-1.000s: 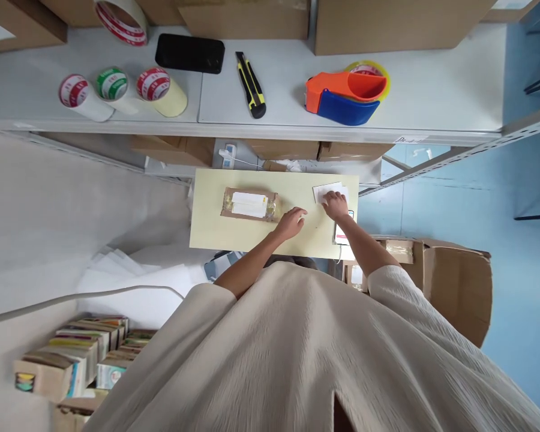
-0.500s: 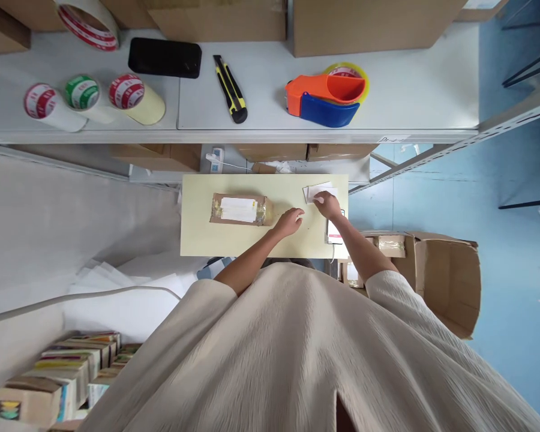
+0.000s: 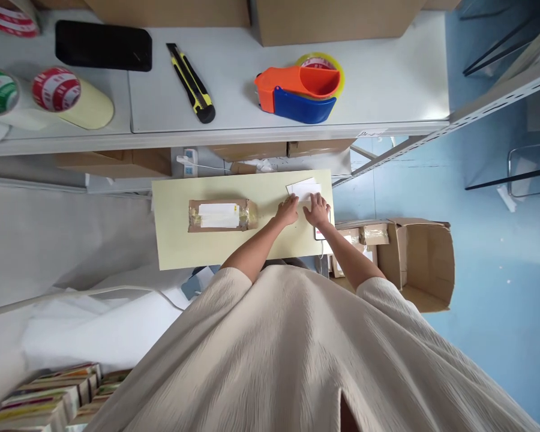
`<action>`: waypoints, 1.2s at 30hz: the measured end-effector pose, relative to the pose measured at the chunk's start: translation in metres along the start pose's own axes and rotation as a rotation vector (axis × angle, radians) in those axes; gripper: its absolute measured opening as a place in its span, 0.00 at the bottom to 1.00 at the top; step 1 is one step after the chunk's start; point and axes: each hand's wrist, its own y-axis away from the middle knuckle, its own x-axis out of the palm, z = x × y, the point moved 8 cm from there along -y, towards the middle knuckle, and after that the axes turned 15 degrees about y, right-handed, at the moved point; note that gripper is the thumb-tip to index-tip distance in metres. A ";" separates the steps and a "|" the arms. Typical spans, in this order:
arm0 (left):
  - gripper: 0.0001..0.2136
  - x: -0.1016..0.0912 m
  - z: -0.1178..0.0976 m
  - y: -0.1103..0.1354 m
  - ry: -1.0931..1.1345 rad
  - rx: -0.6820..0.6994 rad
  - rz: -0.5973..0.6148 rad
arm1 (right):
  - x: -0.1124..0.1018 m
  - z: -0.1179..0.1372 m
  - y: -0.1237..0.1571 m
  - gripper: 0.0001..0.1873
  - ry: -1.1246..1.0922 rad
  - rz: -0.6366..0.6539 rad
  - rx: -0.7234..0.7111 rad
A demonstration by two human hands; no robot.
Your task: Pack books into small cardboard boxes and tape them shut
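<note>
While taped, labelled cardboard parcel (image 3: 222,215) lies apparently finished on table (image 3: 175,249), left side, handling of white paper slips (image 3: 306,189) appears incomplete: slips overlap near far right corner. Left hand (image 3: 288,210): fingers bunched at slips' near edge; grip cannot be determined. Right hand (image 3: 317,210): fingers slightly spread at slips' near edge. Open cardboard carton (image 3: 428,258), right of table: holds taped boxes (image 3: 375,234).
</note>
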 end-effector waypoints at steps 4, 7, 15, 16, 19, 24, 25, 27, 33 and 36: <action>0.38 -0.002 0.004 -0.001 0.040 0.000 -0.021 | -0.004 0.006 0.000 0.44 -0.070 -0.019 -0.063; 0.41 -0.009 0.011 -0.005 0.159 -0.052 -0.071 | -0.010 0.008 -0.006 0.45 -0.310 -0.097 -0.086; 0.28 -0.039 0.011 -0.010 0.597 -0.074 -0.327 | -0.021 0.003 -0.029 0.34 -1.148 -0.090 0.128; 0.27 -0.045 0.011 -0.008 0.636 -0.066 -0.368 | -0.023 0.009 -0.031 0.32 -1.199 -0.047 0.100; 0.29 -0.063 0.013 0.000 0.696 -0.085 -0.473 | -0.028 0.030 -0.031 0.29 -1.282 0.104 -0.014; 0.21 -0.097 0.017 0.016 0.587 -0.161 -0.631 | -0.026 0.019 -0.033 0.17 -1.055 0.091 0.100; 0.16 -0.103 0.017 0.019 0.563 -0.171 -0.658 | -0.026 0.015 -0.035 0.14 -0.964 0.074 0.126; 0.06 -0.111 0.016 0.025 0.525 -0.176 -0.703 | -0.030 0.013 -0.042 0.08 -0.777 0.043 0.123; 0.13 -0.111 0.001 0.028 0.504 -0.158 -0.683 | -0.041 0.050 -0.068 0.05 -0.409 0.041 0.041; 0.11 -0.113 0.000 0.026 0.393 -0.197 -0.666 | -0.040 0.062 -0.076 0.05 -0.347 0.068 0.080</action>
